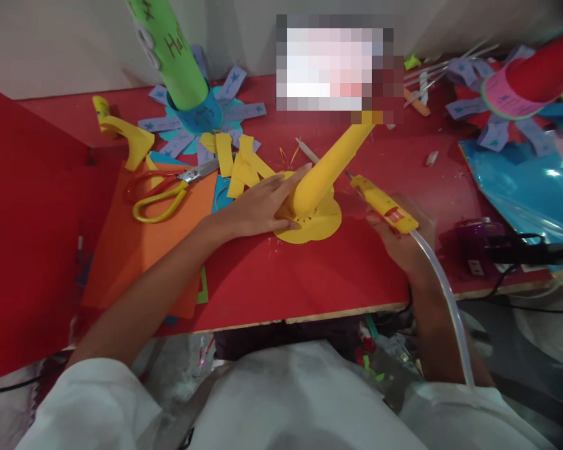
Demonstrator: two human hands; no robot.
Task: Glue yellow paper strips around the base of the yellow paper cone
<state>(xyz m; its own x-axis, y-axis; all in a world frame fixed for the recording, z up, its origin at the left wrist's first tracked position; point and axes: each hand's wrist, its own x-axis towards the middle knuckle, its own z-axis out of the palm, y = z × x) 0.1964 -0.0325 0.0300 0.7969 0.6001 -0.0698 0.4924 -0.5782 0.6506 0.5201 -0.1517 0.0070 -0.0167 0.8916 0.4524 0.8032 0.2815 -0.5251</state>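
Above the red counter (338,275), left hand (263,205) clasping the yellow tube (328,172), right hand (403,248) grasping the glue gun (382,203), gluing seems in hand, next calling for careful aim.

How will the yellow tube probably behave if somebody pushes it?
The yellow tube looks like rolled paper, so it is probably light and dents easily. It leans above the yellow base, so a push might tip it further. The left hand at its foot may steady it.
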